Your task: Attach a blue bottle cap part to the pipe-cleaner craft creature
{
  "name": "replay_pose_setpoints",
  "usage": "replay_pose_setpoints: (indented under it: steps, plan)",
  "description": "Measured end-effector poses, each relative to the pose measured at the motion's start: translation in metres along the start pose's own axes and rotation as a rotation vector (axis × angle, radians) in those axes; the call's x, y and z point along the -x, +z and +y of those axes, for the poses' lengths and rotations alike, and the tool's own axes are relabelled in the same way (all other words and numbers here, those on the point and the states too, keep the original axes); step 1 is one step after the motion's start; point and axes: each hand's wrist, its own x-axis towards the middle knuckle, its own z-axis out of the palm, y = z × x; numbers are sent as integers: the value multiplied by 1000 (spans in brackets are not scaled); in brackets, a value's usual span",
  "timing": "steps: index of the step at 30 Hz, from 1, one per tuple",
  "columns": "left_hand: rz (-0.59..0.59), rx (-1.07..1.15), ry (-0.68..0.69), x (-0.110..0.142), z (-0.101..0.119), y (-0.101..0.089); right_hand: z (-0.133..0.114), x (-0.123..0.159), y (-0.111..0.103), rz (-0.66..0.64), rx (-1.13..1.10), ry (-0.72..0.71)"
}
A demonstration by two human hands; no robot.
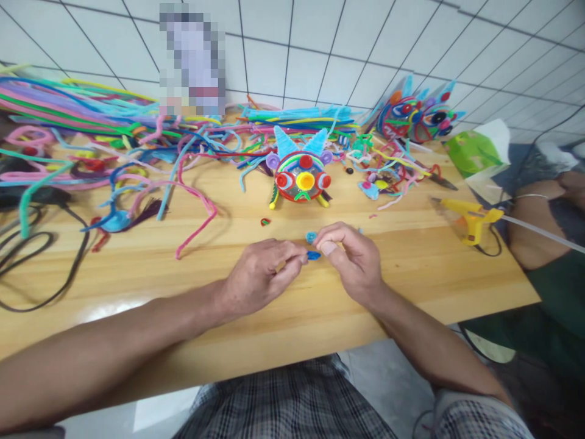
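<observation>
A small dark blue piece of bent pipe cleaner shows between my two hands, just above the table. My left hand pinches its left end between thumb and fingers. My right hand is closed in a pinch at the other end; whether its fingertips grip the blue piece is hidden. A light blue pipe cleaner coil lies right beside my right fingertips. Beyond the hands stands a colourful pipe cleaner animal head with light blue horns, red eyes and a yellow nose. A small red and green coil rests left of it.
Long pipe cleaners are heaped along the wall. A yellow glue gun lies at the right, near another person's arm. Two finished heads stand at the back right. A black cable loops at the left.
</observation>
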Motion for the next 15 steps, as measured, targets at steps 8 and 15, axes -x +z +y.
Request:
replay_pose_setpoints:
  steps: [8,15]
  plan:
    - [-17,-6,-15,0,1,-1,-3,0,0,18,57,6]
    - [2,-2,-3,0,0,0,-4,-2,0,-1,131,-94]
